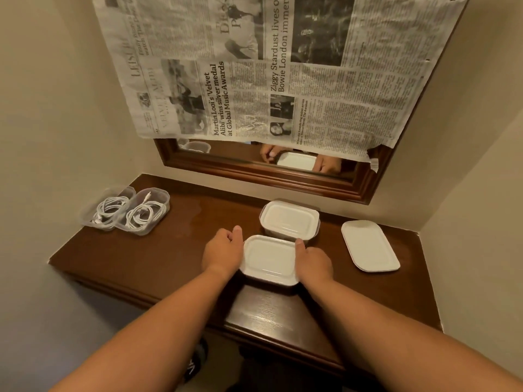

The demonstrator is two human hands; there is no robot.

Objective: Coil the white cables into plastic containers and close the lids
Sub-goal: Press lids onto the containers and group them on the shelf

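My left hand (pixel 223 251) and right hand (pixel 314 264) grip the lidded container (pixel 268 260) mid-frame, second closed container (pixel 288 219) behind it. Open containers (pixel 160 219) of coiled white cables (pixel 141 216), upper left, still need lids; one loose lid (pixel 369 246) right

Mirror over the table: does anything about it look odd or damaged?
Yes. Newspaper covers most of the mirror, leaving only a bottom strip showing, and its lower right corner is torn and curled.
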